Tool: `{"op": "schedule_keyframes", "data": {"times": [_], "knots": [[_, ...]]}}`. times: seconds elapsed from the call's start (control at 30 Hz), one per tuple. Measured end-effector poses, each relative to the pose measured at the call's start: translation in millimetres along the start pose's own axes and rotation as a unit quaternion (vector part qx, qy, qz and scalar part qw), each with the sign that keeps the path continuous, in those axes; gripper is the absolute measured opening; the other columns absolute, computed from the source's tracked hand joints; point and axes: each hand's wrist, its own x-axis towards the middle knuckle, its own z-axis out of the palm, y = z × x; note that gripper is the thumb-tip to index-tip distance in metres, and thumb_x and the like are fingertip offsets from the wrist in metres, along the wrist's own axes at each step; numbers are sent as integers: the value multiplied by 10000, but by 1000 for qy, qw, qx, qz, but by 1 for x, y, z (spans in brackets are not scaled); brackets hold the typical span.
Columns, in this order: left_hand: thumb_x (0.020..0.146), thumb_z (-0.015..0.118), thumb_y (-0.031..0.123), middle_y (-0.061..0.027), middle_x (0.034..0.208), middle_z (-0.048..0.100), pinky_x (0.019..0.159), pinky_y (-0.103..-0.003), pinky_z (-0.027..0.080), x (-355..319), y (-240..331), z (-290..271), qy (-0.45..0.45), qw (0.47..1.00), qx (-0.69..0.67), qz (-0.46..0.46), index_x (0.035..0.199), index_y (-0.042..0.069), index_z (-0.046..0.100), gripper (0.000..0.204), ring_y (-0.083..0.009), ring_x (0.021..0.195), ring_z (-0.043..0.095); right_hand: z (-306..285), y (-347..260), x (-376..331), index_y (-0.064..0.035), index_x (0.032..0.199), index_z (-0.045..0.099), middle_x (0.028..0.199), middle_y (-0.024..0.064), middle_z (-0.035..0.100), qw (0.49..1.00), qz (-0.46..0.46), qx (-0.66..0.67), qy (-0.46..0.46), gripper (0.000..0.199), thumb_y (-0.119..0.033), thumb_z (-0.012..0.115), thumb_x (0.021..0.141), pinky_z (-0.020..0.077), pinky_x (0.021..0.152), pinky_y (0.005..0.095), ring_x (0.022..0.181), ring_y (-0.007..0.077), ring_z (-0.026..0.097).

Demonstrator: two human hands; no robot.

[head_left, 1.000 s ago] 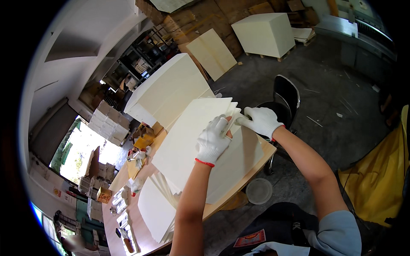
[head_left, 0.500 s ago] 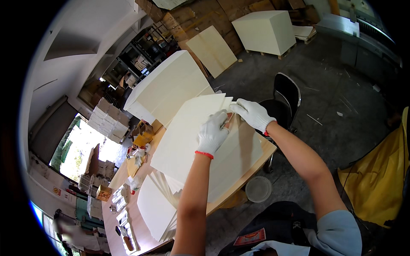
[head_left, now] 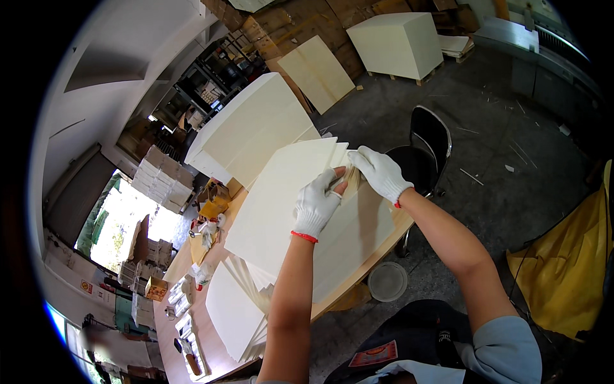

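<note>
A stack of large cream-white paper sheets lies on the wooden table, its corners fanned into loose layers. My left hand, in a white knitted glove with a red cuff and bare fingertips, rests on the sheets near that corner. Its thumb and forefinger are apart, beside the splayed edges. Gloved the same way, my right hand closes round the corner of the sheets from the far right; its fingertips are partly hidden. A smaller fanned pile of white sheets lies nearer, left of my left forearm.
A tall block of white sheets stands behind the table. On the table's left side lie wrapped bundles and tools. A black chair and a round pale bucket stand beside the table; yellow cloth hangs at right.
My left thumb and forefinger have spread apart at the sheet corner, and the layered edges there show more. My right hand has shifted only slightly.
</note>
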Motion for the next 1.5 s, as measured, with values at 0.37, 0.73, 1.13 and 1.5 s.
{"op": "schedule_keyframes", "data": {"times": [0.37, 0.73, 1.13, 1.5], "knots": [[997, 674, 141, -130, 1086, 771, 918, -351, 548, 1, -9, 4, 23, 997, 56, 46, 1295, 153, 736, 305, -218, 1029, 740, 6, 7, 1, -56, 1037, 615, 929, 224, 684, 1000, -16, -16, 18, 555, -572, 415, 1083, 472, 774, 518, 928, 446, 658], [981, 700, 190, -67, 852, 652, 751, -365, 534, -1, -8, 8, 53, 997, 32, 49, 1268, 184, 735, 289, -197, 762, 642, 3, 1, -1, -94, 1070, 628, 923, 244, 716, 1000, -5, -17, 9, 491, -536, 414, 1091, 487, 794, 563, 920, 467, 672], [940, 762, 171, -31, 695, 566, 661, -342, 506, -2, -6, 7, 31, 996, 54, 62, 1227, 153, 751, 288, -138, 645, 575, 6, 6, 0, -89, 1077, 616, 926, 244, 721, 999, -6, -31, 17, 490, -535, 414, 1089, 488, 788, 572, 918, 464, 678], [994, 678, 187, -136, 1008, 758, 836, -384, 556, -3, -9, 8, 51, 995, 53, 68, 1281, 185, 733, 292, -287, 931, 736, 3, 2, -2, -85, 1051, 606, 915, 241, 717, 1000, 8, -10, 8, 504, -554, 424, 1084, 484, 779, 569, 911, 466, 677]]}}
